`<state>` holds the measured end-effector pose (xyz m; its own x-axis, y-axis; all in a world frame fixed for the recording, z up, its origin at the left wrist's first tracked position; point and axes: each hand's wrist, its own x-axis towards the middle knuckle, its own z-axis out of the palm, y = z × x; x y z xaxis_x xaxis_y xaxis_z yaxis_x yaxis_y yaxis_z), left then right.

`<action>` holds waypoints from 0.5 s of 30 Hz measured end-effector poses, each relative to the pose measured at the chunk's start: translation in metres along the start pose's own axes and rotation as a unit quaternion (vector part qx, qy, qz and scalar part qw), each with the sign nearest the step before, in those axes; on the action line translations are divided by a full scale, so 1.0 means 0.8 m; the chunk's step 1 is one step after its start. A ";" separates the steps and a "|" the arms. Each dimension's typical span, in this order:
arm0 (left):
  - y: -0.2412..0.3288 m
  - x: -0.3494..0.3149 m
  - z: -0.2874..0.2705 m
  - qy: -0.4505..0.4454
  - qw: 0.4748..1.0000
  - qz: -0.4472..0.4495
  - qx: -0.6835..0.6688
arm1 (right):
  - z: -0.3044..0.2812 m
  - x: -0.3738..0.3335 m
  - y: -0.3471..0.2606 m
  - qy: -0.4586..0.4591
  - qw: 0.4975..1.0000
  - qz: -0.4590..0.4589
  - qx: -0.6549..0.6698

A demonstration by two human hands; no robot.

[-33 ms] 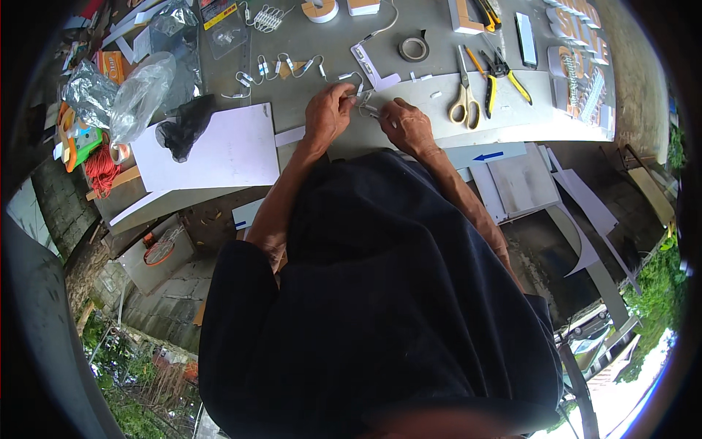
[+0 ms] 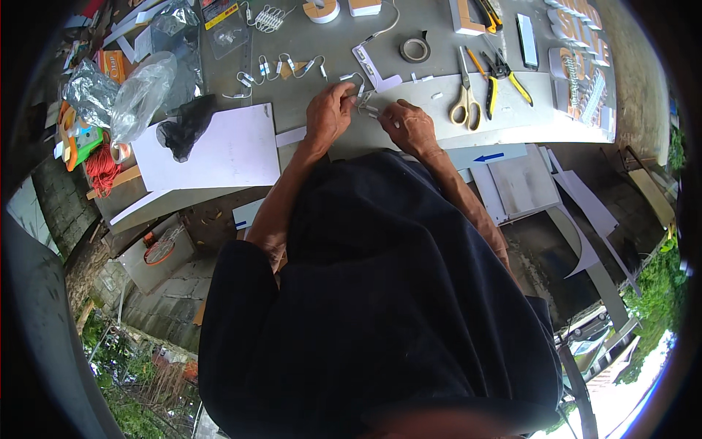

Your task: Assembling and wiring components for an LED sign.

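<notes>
Facing each other by the counter's (image 2: pixel 322 45) near edge, left hand (image 2: pixel 327 117) and right hand (image 2: pixel 409 130) curl their fingers either side of wired modules (image 2: pixel 372 110), seemingly to steady them; whether either grips one, I cannot tell. The modules lie just near of a white L-piece (image 2: pixel 387 83). Scissors (image 2: pixel 466 94) and pliers (image 2: pixel 500 69) lie right, handles nearward, probably for easy grabbing.

hands (image 2: pixel 327 118) at wired white modules (image 2: pixel 372 110) | L-shaped white piece (image 2: pixel 373 78) just beyond | scissors (image 2: pixel 465 102) rightward
</notes>
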<state>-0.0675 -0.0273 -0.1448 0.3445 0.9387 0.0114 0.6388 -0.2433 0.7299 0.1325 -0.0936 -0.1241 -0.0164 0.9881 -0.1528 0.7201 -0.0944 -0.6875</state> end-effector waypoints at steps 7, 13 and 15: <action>0.016 0.011 -0.003 -0.026 0.997 0.064 0.040 | 0.021 0.030 -0.018 0.108 0.993 0.011 -0.040; 0.013 0.013 -0.010 -0.033 0.996 0.076 0.027 | 0.035 0.049 -0.007 0.110 0.990 0.054 -0.069; 0.014 0.013 -0.017 -0.064 0.995 0.066 0.038 | 0.028 0.052 -0.009 0.108 0.990 0.075 -0.047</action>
<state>-0.0660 -0.0166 -0.1272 0.5101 0.8600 0.0126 0.6315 -0.3844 0.6733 0.1109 -0.0547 -0.1417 0.2381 0.9675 -0.0856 0.7641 -0.2410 -0.5984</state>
